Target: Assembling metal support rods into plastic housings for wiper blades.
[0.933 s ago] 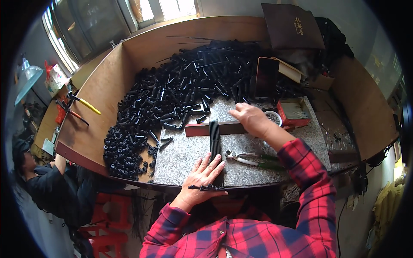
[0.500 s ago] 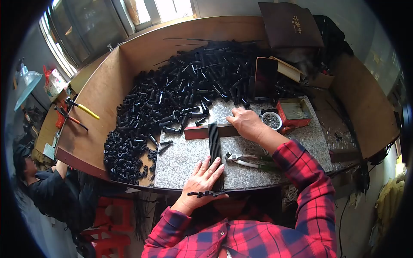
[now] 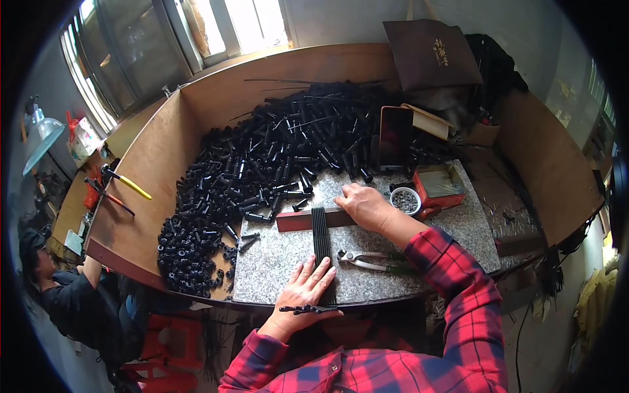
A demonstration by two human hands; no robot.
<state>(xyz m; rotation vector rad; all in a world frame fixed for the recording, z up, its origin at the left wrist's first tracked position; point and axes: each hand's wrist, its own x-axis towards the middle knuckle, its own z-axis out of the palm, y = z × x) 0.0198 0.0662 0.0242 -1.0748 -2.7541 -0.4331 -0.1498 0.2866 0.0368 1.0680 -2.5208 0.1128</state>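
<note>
My left hand [image 3: 303, 291] lies with its fingers stretched out flat over the near part of a row of thin black rods [image 3: 320, 232]. Across its thumb side sits a short cluster of small dark knobbed pieces [image 3: 304, 309]; how they are held cannot be made out. The rods run away from me over a dark red bar [image 3: 295, 221] on a speckled stone slab [image 3: 262, 275]. My right hand [image 3: 363, 204] is closed, with curled fingers at the bar just right of the rods' far ends. Whatever its fingertips grip is hidden. Pincers [image 3: 363, 259] lie right of the rods.
Black tubular parts [image 3: 262, 157] are heaped behind and left of the slab. A white cup of small bits [image 3: 406, 200], a red box [image 3: 439, 187] and an upright phone [image 3: 395, 137] stand at the right. Wooden walls [image 3: 137, 177] enclose the bench. Another person [image 3: 72, 288] works at far left.
The whole view has shifted, with the bench now a little lower in it. Both hands keep almost the same places on the rods and bar.
</note>
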